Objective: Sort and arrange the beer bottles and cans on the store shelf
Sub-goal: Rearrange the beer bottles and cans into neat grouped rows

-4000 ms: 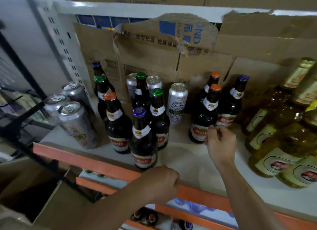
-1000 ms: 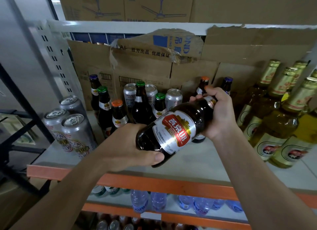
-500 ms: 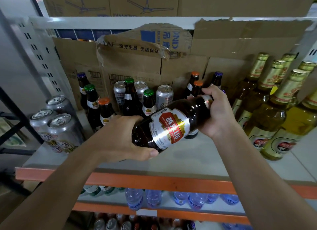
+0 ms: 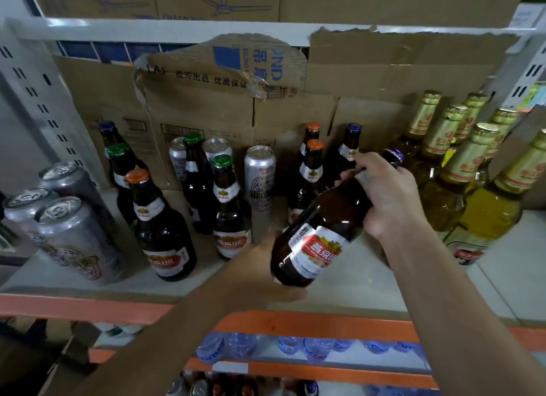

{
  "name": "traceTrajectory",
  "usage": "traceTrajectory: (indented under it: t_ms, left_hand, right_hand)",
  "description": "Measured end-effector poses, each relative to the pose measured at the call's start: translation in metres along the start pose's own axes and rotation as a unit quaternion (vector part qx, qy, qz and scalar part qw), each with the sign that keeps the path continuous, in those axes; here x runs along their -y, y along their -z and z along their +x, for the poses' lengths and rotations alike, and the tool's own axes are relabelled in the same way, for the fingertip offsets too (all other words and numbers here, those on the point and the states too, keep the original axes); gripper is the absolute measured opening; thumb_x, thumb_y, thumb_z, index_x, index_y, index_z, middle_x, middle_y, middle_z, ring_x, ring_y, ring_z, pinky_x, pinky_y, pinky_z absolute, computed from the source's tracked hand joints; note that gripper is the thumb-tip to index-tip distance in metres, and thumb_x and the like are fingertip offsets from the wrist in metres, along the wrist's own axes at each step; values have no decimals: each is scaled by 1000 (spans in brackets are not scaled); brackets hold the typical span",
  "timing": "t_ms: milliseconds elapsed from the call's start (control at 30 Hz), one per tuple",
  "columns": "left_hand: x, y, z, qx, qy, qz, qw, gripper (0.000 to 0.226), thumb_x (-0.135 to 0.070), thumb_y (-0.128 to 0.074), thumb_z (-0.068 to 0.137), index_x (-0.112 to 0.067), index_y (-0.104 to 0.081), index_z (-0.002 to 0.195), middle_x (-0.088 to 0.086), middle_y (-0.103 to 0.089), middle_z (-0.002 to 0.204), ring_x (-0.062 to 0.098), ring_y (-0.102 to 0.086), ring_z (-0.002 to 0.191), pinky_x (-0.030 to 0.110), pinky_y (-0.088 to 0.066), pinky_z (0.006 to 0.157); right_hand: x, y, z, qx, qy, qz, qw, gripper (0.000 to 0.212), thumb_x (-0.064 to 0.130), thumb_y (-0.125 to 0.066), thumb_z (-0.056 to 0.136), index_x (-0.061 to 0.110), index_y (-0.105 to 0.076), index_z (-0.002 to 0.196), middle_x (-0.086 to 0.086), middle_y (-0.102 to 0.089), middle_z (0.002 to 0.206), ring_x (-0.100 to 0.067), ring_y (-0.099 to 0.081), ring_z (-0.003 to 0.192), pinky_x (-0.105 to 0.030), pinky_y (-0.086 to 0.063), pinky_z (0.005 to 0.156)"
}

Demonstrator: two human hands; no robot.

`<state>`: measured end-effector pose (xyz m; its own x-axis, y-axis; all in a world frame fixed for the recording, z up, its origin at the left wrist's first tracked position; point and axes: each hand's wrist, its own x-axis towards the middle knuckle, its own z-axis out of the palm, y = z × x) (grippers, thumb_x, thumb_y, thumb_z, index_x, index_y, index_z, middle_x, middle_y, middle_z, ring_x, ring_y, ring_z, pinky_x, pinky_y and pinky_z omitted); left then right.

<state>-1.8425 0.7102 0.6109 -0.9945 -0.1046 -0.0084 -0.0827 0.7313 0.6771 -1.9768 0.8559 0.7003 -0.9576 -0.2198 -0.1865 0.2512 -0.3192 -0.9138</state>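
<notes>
Over the front of the shelf (image 4: 348, 289), right of centre, the tilted bottle (image 4: 325, 230) is held clear of the board by both hands. It is dark brown glass with a purple cap and a red and white label that faces the camera. The cap points up and to the right, the base down and to the left.

Right hand (image 4: 384, 197): fingers wrapped round the neck and shoulder, just below the cap.

Left hand (image 4: 263, 274): cupped under the base, with the thumb curled along its lower edge. The other fingers are hidden behind the glass.

Standing stock, all upright:
- Eight dark bottles (image 4: 161, 233) of the same kind stand in three loose clusters, at left, centre and behind the tilted bottle. Their caps are orange, green and purple.
- Three silver cans (image 4: 260, 186) stand at the back, among the centre cluster.
- Three larger cans (image 4: 71, 239) stand packed together at the left end of the shelf, near its orange front rail (image 4: 74, 307).
- Yellow bottles (image 4: 440, 200) with gold foil necks fill the right end, just beside the right hand.

Torn cardboard boxes (image 4: 206, 106) line the back of the shelf. On the level below, water bottles (image 4: 295, 345) lie in a row.
</notes>
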Motion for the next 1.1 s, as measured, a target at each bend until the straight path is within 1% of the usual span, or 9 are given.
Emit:
traceTrajectory:
  t_ms: [100,200,267,333,500,700,800,967,1100]
  left_hand:
    - [11,-27,21,13,-31,-35,999,79,-48,-81,71,-31,-44,138,-19,-59,127,-6,-54,113,14,-43,92]
    - [30,-47,34,27,28,62,997,64,-48,-71,82,-20,-49,135,-6,-58,117,10,-56,106,17,-39,83]
    - [48,-57,43,-12,49,106,993,39,-42,-62,85,-11,-62,110,4,-63,104,20,-60,94,25,-45,79]
    - [60,-65,51,-55,60,95,992,33,-39,-50,79,-10,-63,88,5,-65,89,21,-61,81,33,-51,71]
    - [67,-81,59,-140,49,179,973,23,-36,-50,81,-15,-57,74,4,-65,80,27,-63,76,27,-37,56]
    - [74,-84,62,-159,34,211,964,21,-35,-51,86,-18,-54,74,2,-63,80,25,-62,76,27,-32,55]
    - [73,-85,62,-168,29,222,960,27,-41,-40,81,-19,-52,70,-1,-61,74,24,-61,68,26,-35,50]
    - [73,-86,63,-185,31,229,955,26,-41,-41,79,-19,-53,69,-2,-61,71,23,-61,66,28,-41,48]
    - [74,-86,63,-190,26,223,956,30,-44,-38,79,-19,-53,69,-3,-60,72,23,-60,68,25,-35,51]
  right_hand:
    - [2,8,5,-10,27,-49,998,3,11,-66,86,11,-64,89,-8,-65,75,-25,-66,77,-50,-57,85]
    - [1,17,14,-13,56,-95,994,4,9,-64,87,9,-65,84,-9,-64,73,-25,-66,73,-46,-58,77]
    - [2,24,21,-9,79,-117,990,12,7,-62,88,10,-64,76,-9,-64,69,-23,-64,68,-41,-56,70]
    - [3,29,30,-16,98,-139,985,18,8,-62,87,10,-62,69,-8,-64,67,-24,-64,70,-45,-56,74]
    - [6,32,50,-32,124,-174,976,18,10,-64,83,9,-61,66,-9,-63,68,-21,-62,68,-44,-54,76]
    - [-4,26,73,-45,131,-191,972,9,19,-66,77,11,-67,78,-4,-67,71,-22,-66,74,-42,-54,75]
    - [-8,24,79,-48,145,-204,967,14,18,-67,82,5,-68,89,-5,-68,77,-19,-66,76,-32,-49,70]
    - [-12,16,89,-37,168,-226,959,11,16,-67,85,9,-65,77,0,-63,65,-10,-61,61,-20,-44,56]
    - [-18,12,99,-35,179,-248,951,5,18,-67,84,16,-65,80,-2,-67,71,-15,-64,70,-26,-45,63]
